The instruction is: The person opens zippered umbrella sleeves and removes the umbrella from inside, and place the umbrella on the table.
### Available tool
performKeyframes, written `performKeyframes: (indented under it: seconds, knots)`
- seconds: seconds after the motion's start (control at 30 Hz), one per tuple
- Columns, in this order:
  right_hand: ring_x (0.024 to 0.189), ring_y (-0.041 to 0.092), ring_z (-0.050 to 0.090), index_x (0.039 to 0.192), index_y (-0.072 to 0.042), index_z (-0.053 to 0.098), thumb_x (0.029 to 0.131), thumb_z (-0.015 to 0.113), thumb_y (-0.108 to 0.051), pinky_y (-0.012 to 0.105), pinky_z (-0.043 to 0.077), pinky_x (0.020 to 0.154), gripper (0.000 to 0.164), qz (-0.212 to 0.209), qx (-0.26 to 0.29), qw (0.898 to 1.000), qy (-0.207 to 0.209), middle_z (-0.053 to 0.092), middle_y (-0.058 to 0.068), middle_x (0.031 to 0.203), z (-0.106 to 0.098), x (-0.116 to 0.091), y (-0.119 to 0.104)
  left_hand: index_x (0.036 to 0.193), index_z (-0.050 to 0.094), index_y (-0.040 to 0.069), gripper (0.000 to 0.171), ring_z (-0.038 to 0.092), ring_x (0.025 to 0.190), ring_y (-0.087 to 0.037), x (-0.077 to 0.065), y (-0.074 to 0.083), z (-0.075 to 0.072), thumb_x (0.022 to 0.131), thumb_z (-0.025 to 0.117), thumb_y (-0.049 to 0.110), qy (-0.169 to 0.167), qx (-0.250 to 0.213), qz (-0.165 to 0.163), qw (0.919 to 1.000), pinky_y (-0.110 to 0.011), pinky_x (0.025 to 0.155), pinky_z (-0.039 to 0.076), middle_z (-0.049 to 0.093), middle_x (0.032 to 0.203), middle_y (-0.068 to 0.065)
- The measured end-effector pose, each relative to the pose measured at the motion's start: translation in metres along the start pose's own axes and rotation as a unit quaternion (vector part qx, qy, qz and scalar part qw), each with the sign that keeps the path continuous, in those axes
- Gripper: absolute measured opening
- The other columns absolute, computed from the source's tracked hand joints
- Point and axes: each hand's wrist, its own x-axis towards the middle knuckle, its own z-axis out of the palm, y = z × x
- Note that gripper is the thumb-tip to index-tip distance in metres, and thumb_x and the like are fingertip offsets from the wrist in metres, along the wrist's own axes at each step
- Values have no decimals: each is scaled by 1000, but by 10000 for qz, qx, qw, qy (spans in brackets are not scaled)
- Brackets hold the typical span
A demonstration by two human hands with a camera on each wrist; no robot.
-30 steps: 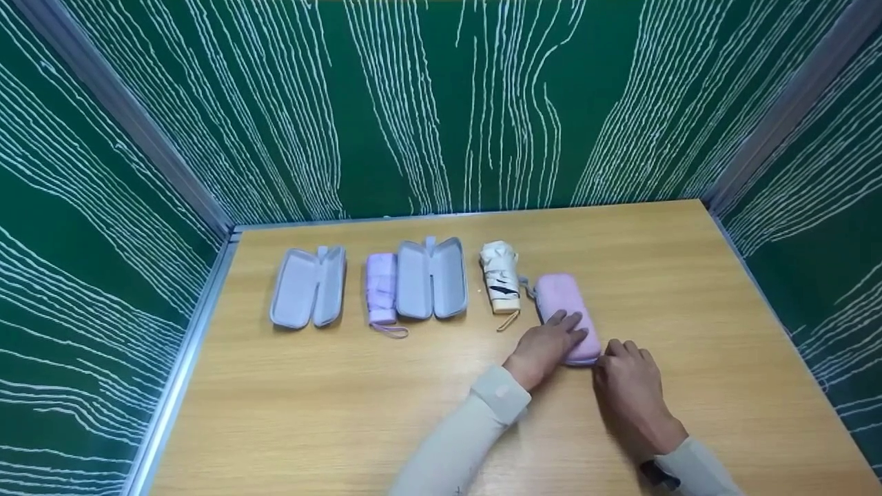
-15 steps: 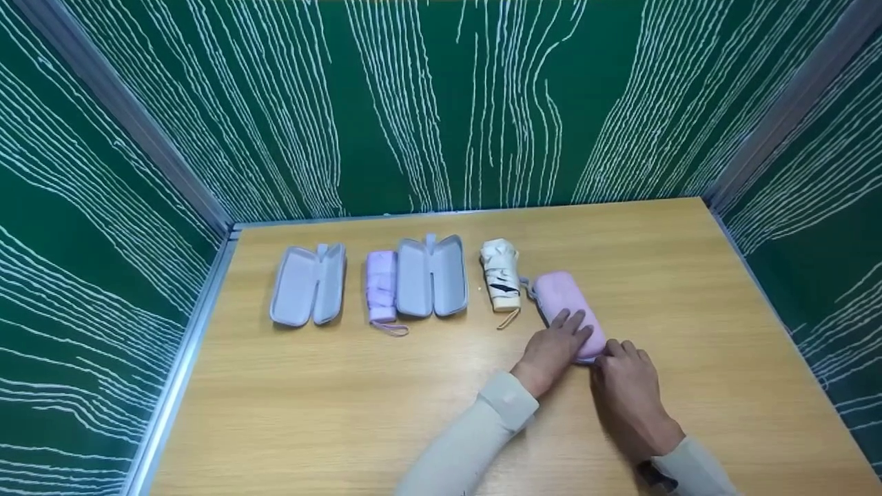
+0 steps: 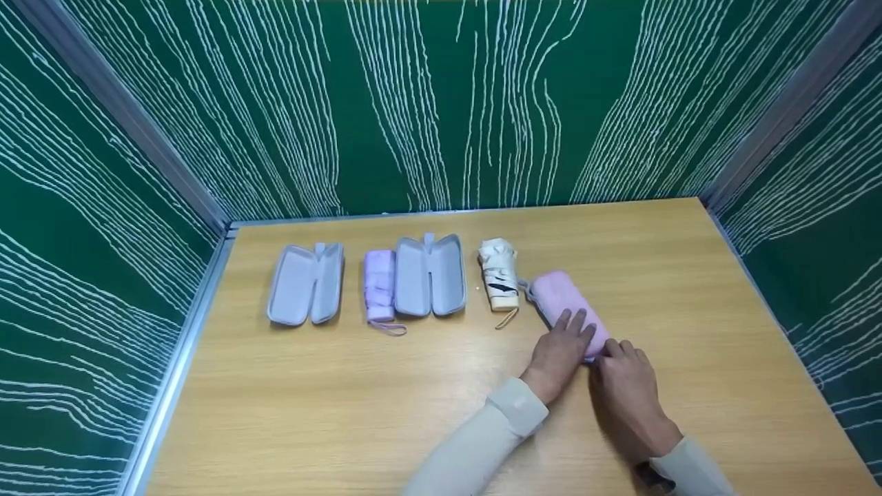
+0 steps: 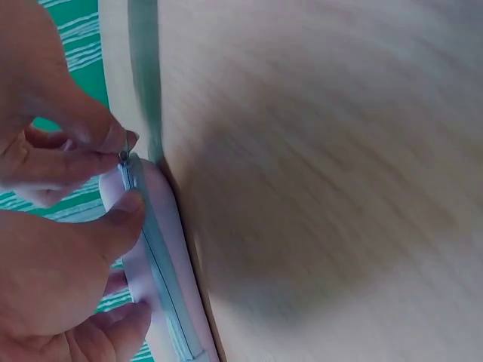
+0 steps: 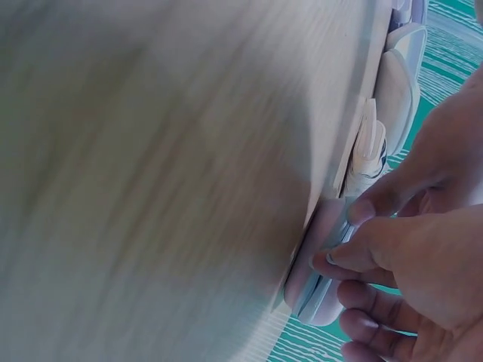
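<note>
A pink zip case (image 3: 555, 289) lies slanted on the wooden table at the right, its zipper (image 4: 162, 256) facing the near side. My left hand (image 3: 557, 351) holds it, fingers over the top and thumb against the zipper edge in the left wrist view. At the case's near right corner my right hand (image 3: 627, 379) pinches the small zipper pull (image 4: 125, 154) between thumb and forefinger. The case's inside is hidden. Left of its far end lies a folded cream umbrella (image 3: 499, 275) with a wrist loop.
Two grey cases stand unfolded: one far left (image 3: 304, 286), one mid-table (image 3: 431, 275). A folded purple umbrella (image 3: 380, 282) lies against the middle one's left side. Green walls (image 3: 386, 172) with white lines border the table (image 3: 331, 399) at back and sides.
The pink case has turned, its near end swinging slightly right. My left hand has moved right along with it. My right hand stays almost in place at the corner.
</note>
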Motion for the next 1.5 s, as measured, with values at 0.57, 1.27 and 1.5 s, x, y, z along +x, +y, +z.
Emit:
performKeyframes:
  seconds: [0.57, 1.27, 1.5]
  knots:
    - [71, 38, 56, 69, 3, 71, 75, 79, 5, 52, 47, 61, 10, 361, 377, 9980, 365, 60, 14, 77, -1, -8, 19, 154, 51, 47, 54, 41, 152, -21, 4, -23, 8, 106, 55, 23, -85, -182, 484, 9986, -34, 119, 41, 44, 162, 16]
    - [74, 38, 56, 73, 2, 76, 79, 74, 4, 54, 48, 66, 7, 634, 453, 9965, 306, 61, 15, 80, -6, -9, 28, 147, 53, 59, 54, 53, 142, -23, 6, -29, 5, 107, 47, 24, 430, 325, 264, 9982, -48, 107, 51, 55, 154, 4]
    - [74, 37, 55, 72, 2, 75, 78, 77, 4, 53, 48, 65, 6, 627, 431, 9968, 261, 60, 14, 80, -6, -12, 27, 146, 56, 57, 52, 55, 140, -23, 7, -20, 7, 107, 48, 23, 564, 333, 136, 9978, -49, 103, 53, 58, 151, 3]
